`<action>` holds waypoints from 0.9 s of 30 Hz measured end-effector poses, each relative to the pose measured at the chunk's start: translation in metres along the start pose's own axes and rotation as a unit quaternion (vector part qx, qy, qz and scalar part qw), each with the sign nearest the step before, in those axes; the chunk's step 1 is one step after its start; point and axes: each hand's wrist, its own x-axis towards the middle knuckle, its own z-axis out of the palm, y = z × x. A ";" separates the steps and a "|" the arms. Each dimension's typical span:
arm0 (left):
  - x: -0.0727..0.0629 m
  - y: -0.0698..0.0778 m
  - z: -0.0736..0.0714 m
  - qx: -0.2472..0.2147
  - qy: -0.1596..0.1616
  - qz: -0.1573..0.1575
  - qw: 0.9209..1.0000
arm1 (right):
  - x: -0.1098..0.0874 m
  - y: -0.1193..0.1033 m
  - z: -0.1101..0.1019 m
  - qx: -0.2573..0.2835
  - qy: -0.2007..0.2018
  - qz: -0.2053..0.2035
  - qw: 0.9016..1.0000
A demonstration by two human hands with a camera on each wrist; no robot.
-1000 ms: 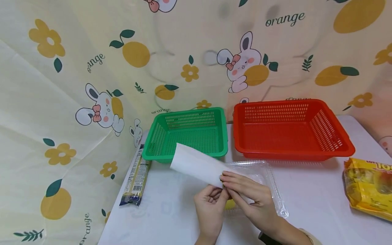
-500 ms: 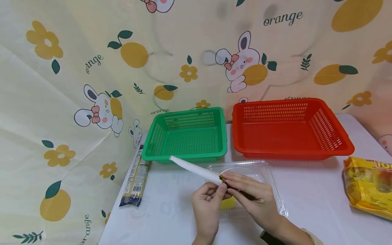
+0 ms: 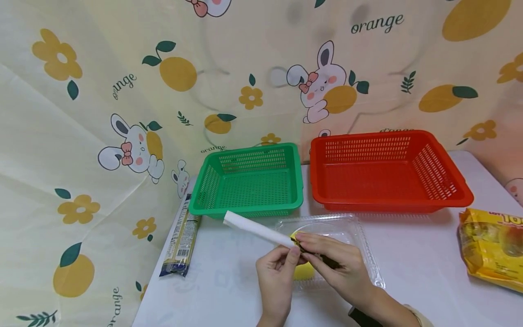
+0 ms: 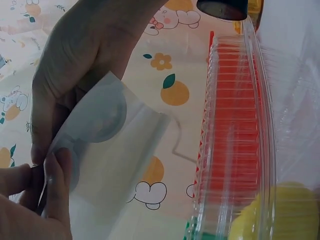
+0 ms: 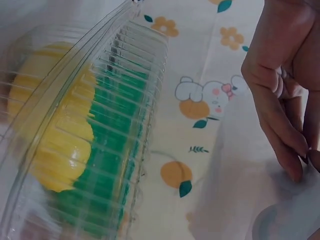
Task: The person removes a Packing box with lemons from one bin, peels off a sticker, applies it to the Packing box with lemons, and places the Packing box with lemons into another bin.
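My left hand [image 3: 274, 274] and right hand [image 3: 345, 268] both pinch a white sticker sheet [image 3: 257, 229], thumbs and fingertips meeting at its near end. Pale round shapes mark the sheet [image 4: 105, 150] in the left wrist view. A small dark-and-gold edge shows beside the right fingertips; its full shape is hidden. Below the hands a clear plastic container [image 3: 369, 254] lies on the table, with a yellow rounded food item [image 3: 303, 271] in it. The right wrist view shows this yellow food [image 5: 62, 150] through the ridged plastic.
Behind stand a green basket [image 3: 249, 212] and a red basket [image 3: 388, 204]. A long wrapped packet [image 3: 181, 243] lies at the left table edge. At the right lies a yellow printed bag [image 3: 492, 252]. A printed curtain [image 3: 253, 45] hangs at the back.
The white sheet, seen broad a second ago, has turned almost edge-on and its far end has dropped. The dark-and-gold edge has come into view. Both hands stay nearly in place.
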 end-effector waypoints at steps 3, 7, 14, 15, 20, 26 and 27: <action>-0.001 -0.001 -0.001 -0.008 -0.013 0.003 1.000 | -0.002 0.002 -0.001 -0.016 -0.007 0.002 1.000; -0.001 -0.003 -0.005 -0.012 -0.040 0.042 0.998 | -0.002 0.002 -0.002 -0.028 -0.012 -0.001 1.000; 0.001 -0.004 -0.008 0.003 -0.045 0.045 0.998 | 0.000 0.002 -0.001 -0.018 -0.020 -0.015 1.000; 0.001 -0.003 -0.008 0.003 -0.046 0.039 0.998 | -0.001 0.002 -0.001 -0.016 -0.020 -0.011 1.000; 0.000 -0.002 -0.007 0.001 -0.037 0.014 0.999 | -0.005 0.001 0.001 0.035 -0.014 0.036 0.999; -0.001 -0.003 -0.004 0.007 -0.011 0.021 1.000 | -0.007 0.002 0.003 0.064 -0.014 0.047 0.997; -0.002 -0.004 -0.004 0.007 -0.008 0.022 1.000 | -0.008 0.002 0.003 0.062 -0.016 0.046 0.997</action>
